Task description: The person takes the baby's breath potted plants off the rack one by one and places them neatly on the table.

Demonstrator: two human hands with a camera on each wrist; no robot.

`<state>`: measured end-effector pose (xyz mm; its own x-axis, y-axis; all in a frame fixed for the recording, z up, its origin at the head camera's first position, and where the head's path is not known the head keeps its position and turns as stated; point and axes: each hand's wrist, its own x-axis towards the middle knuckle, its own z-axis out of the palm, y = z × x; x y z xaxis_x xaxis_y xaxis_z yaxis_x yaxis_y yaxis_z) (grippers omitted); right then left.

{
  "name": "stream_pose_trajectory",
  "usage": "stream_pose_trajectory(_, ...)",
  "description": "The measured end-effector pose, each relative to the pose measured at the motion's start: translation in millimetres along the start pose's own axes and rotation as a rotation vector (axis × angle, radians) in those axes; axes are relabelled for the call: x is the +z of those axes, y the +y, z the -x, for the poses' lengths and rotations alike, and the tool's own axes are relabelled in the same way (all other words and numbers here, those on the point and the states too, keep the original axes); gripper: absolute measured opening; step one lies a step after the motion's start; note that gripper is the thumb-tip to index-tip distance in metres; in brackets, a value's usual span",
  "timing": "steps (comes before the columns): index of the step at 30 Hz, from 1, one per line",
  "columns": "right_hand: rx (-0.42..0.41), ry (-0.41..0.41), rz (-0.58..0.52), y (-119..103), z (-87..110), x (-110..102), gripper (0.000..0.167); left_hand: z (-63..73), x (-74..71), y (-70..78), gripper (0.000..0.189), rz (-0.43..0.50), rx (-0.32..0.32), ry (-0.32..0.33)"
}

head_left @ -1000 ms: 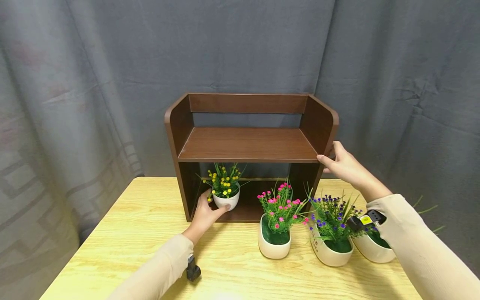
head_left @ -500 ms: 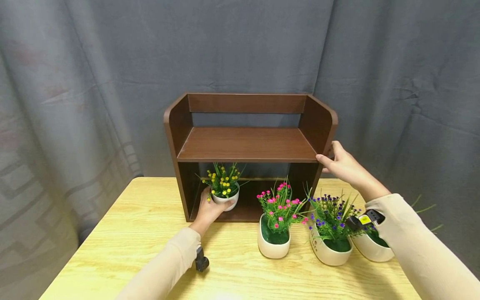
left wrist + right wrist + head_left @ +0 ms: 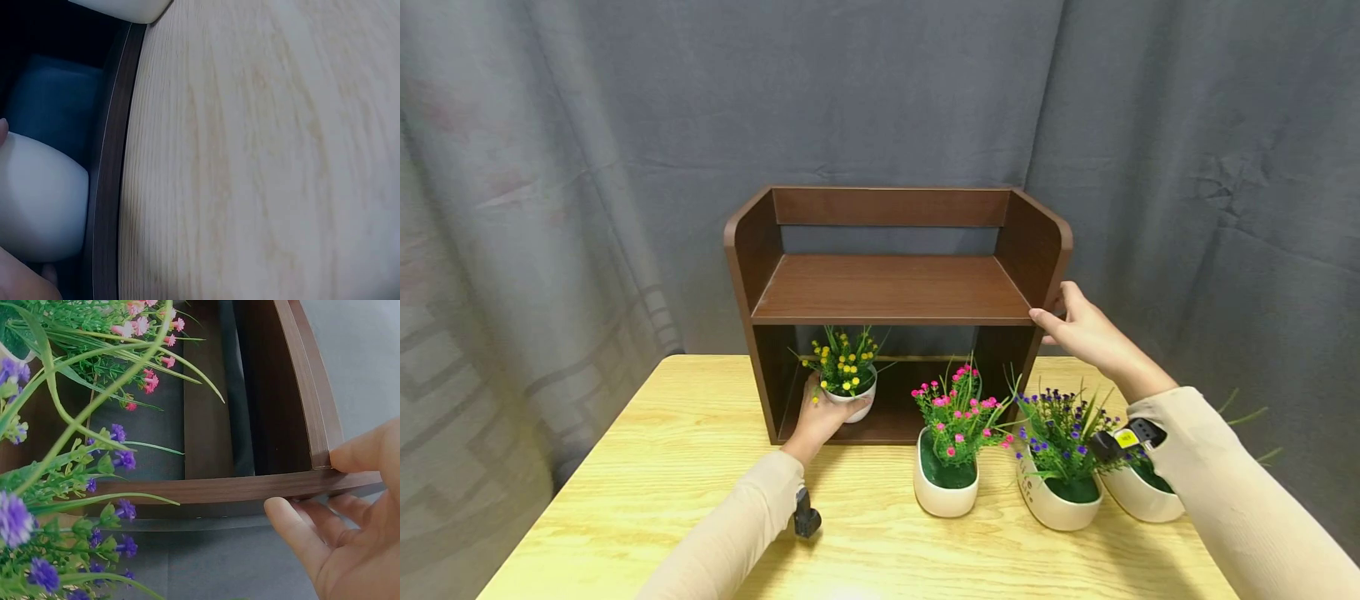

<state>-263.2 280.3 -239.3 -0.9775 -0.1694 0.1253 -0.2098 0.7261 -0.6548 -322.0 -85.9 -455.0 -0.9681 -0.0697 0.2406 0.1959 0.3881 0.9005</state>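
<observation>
Inside the lower compartment of a dark brown two-tier shelf (image 3: 891,287) is a potted plant (image 3: 846,367) with yellow flowers, near the left side. My left hand (image 3: 816,421) grips its white pot (image 3: 40,200), thumb across the front and fingers round the left side. In the left wrist view the pot lies just behind the shelf's front edge. My right hand (image 3: 1086,337) holds the shelf's right side panel (image 3: 231,487). Its thumb is at the joint with the upper board, and the other fingers reach round the outer face.
A pink-flowered plant (image 3: 946,487) in a white pot stands before the shelf. To its right are a purple-flowered plant (image 3: 1060,504) and another white pot (image 3: 1142,496), partly behind the right forearm. Grey curtains (image 3: 895,100) hang behind the wooden table (image 3: 647,433).
Over the last second my left hand has shifted slightly forward and right around the pot, its thumb moving up the front. The right hand keeps its hold on the shelf.
</observation>
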Motion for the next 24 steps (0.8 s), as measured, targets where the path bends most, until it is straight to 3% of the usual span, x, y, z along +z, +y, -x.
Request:
stream_pose_trajectory(8,0.001,0.002,0.003,0,-0.4,0,0.058,1.8,-2.6,3.3,0.107,0.044,-0.053,-0.01)
stream_pose_trajectory(15,-0.002,0.002,-0.01,0,0.3,1,0.058,6.1,-6.6,3.7,0.102,0.057,-0.031,-0.006)
stream_pose_trajectory(20,0.004,0.002,-0.016,0,1.1,1,0.058,9.5,-13.0,3.7,0.101,0.095,-0.077,-0.054)
stream_pose_trajectory(24,0.006,0.004,-0.011,0,1.0,0,0.057,11.0,-18.5,2.9,0.1,0.088,-0.056,-0.071)
